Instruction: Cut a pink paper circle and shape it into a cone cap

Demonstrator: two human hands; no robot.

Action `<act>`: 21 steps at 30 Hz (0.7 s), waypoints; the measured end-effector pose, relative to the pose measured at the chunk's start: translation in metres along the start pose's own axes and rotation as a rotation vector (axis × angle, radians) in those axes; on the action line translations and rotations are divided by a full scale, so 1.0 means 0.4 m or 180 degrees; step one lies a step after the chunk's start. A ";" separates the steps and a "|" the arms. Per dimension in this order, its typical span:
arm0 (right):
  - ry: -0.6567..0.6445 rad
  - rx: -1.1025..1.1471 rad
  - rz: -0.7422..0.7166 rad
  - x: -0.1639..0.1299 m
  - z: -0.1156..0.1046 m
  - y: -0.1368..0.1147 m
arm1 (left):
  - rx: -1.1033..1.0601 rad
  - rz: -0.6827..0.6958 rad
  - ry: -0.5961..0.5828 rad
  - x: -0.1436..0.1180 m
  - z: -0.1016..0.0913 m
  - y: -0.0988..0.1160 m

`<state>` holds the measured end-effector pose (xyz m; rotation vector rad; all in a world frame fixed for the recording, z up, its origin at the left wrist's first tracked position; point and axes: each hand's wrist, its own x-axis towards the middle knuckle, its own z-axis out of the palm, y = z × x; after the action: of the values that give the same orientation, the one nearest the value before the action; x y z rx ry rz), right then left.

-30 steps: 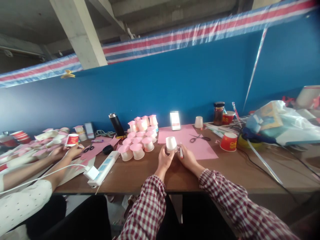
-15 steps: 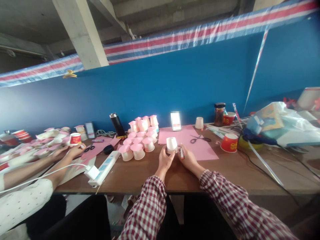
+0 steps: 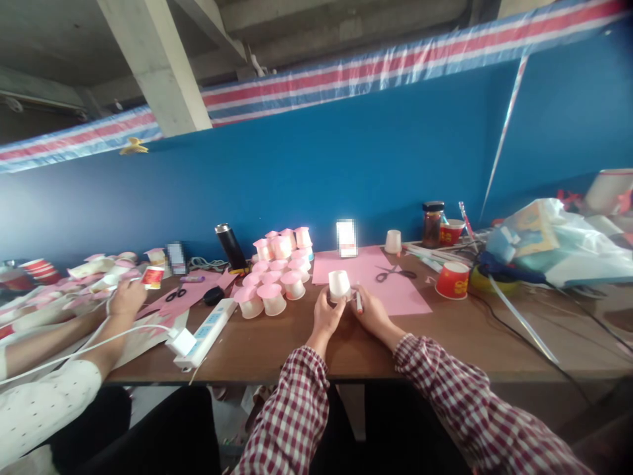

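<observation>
My left hand [image 3: 326, 315] grips a white paper cup [image 3: 339, 285] held upside down just above the brown table [image 3: 445, 336]. My right hand [image 3: 372, 313] is beside the cup and holds a red-and-white marker [image 3: 359, 303], its tip close to the cup's wall. Both sleeves are red-and-white check. A pink paper sheet [image 3: 380, 280] lies right behind my hands, with black scissors [image 3: 394, 272] on it.
Several pink-topped white cups [image 3: 277, 272] are grouped left of my hands, beside a white power strip [image 3: 205, 333] and a black flask [image 3: 231, 248]. Red cups [image 3: 452, 280], a jar [image 3: 432, 224] and plastic bags [image 3: 554, 244] sit right. A co-worker's hand [image 3: 126, 297] lifts a red cup at left.
My hands stay almost still with the cup and marker. The co-worker at left has turned the red cup and lifted the hand a little.
</observation>
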<state>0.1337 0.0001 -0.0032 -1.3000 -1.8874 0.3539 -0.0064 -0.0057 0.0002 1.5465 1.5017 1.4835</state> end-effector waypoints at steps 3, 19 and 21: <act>0.0010 -0.0012 -0.0005 -0.002 0.000 -0.001 | -0.0007 0.0017 -0.0013 -0.001 0.000 -0.001; 0.0084 -0.0040 -0.0046 0.001 0.008 0.011 | -0.0003 0.0113 -0.0078 -0.003 -0.004 0.000; 0.0100 -0.0027 -0.0034 0.001 0.006 0.008 | -0.0013 0.0106 -0.0088 -0.003 -0.005 0.001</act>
<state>0.1339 0.0022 -0.0066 -1.2937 -1.8706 0.3184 -0.0078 -0.0077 0.0008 1.5905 1.4630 1.4769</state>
